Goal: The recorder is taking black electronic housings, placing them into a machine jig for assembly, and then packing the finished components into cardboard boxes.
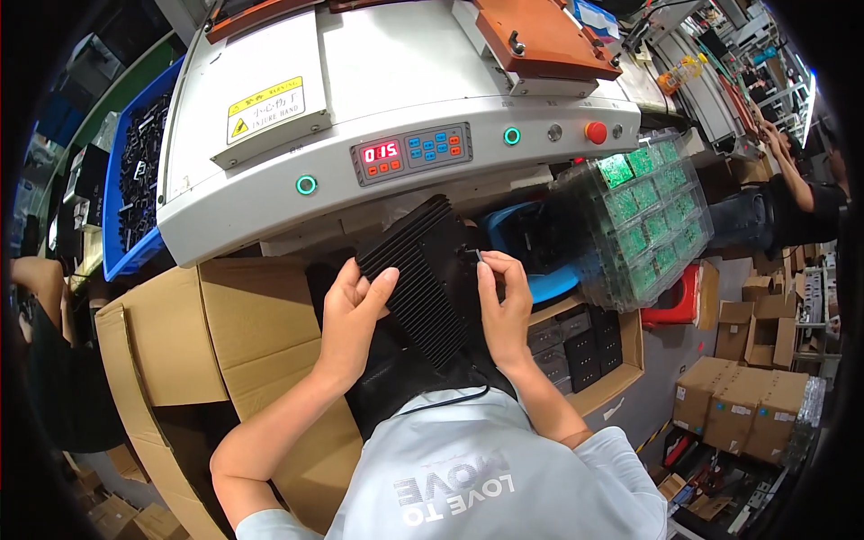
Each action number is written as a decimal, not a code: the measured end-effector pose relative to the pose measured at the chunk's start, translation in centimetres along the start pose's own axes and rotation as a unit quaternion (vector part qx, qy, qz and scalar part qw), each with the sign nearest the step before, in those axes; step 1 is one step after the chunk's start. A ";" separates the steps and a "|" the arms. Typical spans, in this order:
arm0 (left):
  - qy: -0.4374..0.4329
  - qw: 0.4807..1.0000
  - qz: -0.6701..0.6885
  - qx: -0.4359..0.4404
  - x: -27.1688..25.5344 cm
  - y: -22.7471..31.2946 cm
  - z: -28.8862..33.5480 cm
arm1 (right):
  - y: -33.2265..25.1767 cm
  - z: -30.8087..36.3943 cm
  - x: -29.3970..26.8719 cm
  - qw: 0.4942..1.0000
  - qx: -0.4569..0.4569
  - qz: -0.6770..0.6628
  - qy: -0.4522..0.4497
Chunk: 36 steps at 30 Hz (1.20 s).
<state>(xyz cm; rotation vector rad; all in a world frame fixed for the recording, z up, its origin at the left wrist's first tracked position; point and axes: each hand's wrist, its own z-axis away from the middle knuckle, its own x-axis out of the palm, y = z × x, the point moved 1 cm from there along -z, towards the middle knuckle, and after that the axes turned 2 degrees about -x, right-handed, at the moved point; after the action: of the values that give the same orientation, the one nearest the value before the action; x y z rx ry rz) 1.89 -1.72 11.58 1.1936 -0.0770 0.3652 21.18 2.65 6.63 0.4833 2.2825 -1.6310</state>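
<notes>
A black finned heat sink (419, 301) is tilted over my lap, its parallel ribs facing up. My left hand (353, 310) grips its left edge, with the thumb on top of the ribs and the other fingers curled at the side. By its upper right edge, my right hand (506, 301) is closed in a pinch on a small black part (470, 256). I cannot make out exactly what that part is, nor whether it touches the heat sink.
Ahead stands a white machine (378, 81) with a lit control panel (410, 154) and a red button (596, 132). A blue bin (112, 211) of black pieces is left; stacked clear trays of green circuit boards (643, 211) are right. Cardboard boxes (256, 324) flank me.
</notes>
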 end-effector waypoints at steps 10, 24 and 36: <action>-0.010 1.000 0.012 -0.003 -0.5 -1.1 -0.1 | 1.4 0.3 1.1 0.995 0.044 -0.085 -0.008; -0.079 0.993 -0.033 -0.079 0.5 -6.9 -2.6 | 8.4 4.5 -0.2 0.795 0.295 -0.516 -0.122; 0.066 0.976 0.052 -0.203 -0.5 -9.1 -4.2 | 48.5 23.1 -18.2 0.781 0.450 0.190 0.388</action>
<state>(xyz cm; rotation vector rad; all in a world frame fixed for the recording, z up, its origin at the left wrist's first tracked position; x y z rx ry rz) 3.73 -0.83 1.75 0.7611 -0.0940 0.4941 59.54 -6.48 -34.14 1.9955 1.3666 -2.4812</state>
